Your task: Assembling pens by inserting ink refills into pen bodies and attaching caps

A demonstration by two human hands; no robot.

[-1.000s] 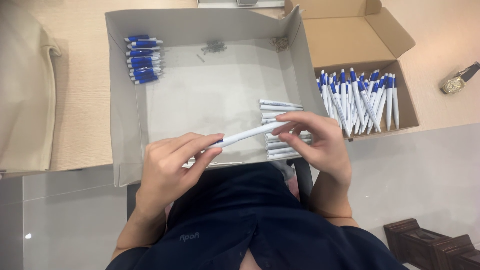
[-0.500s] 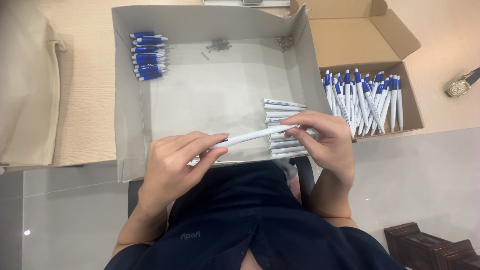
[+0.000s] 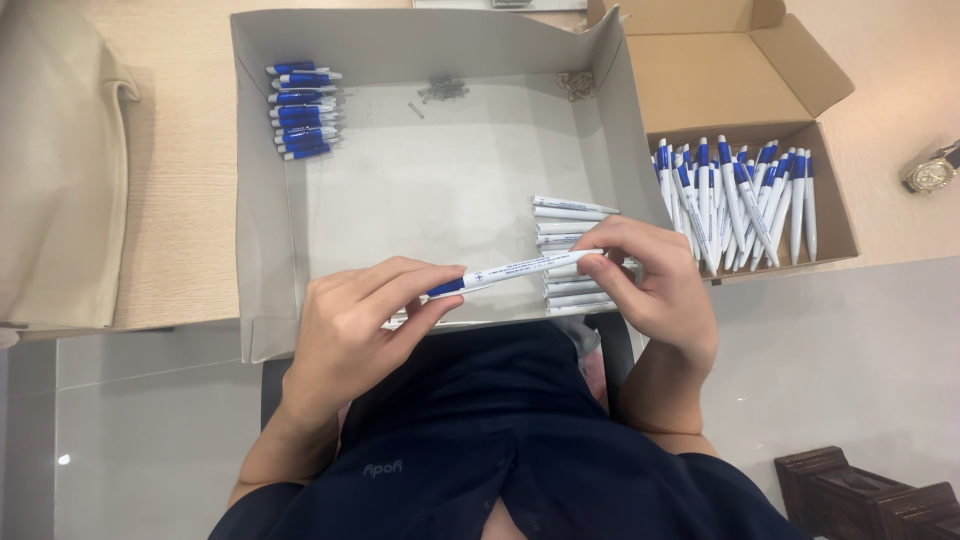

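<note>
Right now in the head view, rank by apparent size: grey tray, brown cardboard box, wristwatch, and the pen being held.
1. Grey tray
2. Brown cardboard box
3. Pen, held by left hand and right hand
4. Wristwatch

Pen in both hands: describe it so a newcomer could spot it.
Find the shallow grey tray in front of the person. Above its near edge, the left hand and right hand hold one pen level. It is white with a blue end, the only pen lifted off the piles.
</note>
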